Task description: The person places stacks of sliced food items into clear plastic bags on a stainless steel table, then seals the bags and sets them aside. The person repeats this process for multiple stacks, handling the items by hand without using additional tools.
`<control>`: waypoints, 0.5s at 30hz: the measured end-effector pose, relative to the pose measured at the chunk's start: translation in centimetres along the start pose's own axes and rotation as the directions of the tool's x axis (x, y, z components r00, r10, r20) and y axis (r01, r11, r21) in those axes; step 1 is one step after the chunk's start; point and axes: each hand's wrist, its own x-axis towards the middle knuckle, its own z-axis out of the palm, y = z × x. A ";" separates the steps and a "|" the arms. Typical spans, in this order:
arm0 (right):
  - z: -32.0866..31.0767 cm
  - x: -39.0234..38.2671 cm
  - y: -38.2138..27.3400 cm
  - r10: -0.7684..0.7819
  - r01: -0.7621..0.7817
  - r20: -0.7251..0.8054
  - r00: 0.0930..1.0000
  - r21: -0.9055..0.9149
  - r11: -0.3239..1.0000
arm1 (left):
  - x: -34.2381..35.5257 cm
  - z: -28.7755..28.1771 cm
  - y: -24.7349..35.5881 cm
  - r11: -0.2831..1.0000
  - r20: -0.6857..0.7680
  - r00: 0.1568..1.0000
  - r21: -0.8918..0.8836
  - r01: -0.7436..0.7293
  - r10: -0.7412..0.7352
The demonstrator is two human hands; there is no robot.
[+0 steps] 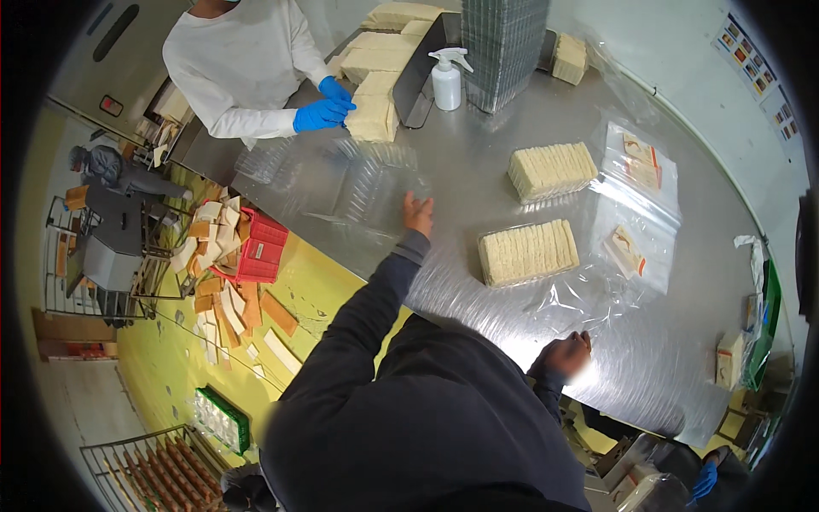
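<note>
Clear tray beside left hand (loosely open) — right hand curled, hold unclear.

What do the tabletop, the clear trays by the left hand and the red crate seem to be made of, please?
The tabletop looks like scratched, shiny metal, perhaps stainless steel, from its glare. The clear trays seem thin, glossy plastic: see-through, with ribbed walls. The red crate is probably smooth plastic, from its even colour.
</note>
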 end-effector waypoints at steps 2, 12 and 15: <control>0.0 -0.2 -0.2 -0.001 0.001 -0.003 1.000 0.009 1.000 | 4.7 -2.8 -1.9 0.991 -0.069 0.992 0.095 -0.097 0.104; -0.4 0.0 -1.5 0.018 -0.018 -0.011 1.000 -0.036 0.999 | 6.0 -9.0 0.9 0.437 0.116 0.780 0.773 -0.460 0.616; -0.3 0.0 -1.4 0.045 -0.045 -0.014 0.999 -0.008 0.999 | 0.7 -3.8 0.2 0.637 0.167 0.798 0.518 -0.571 0.579</control>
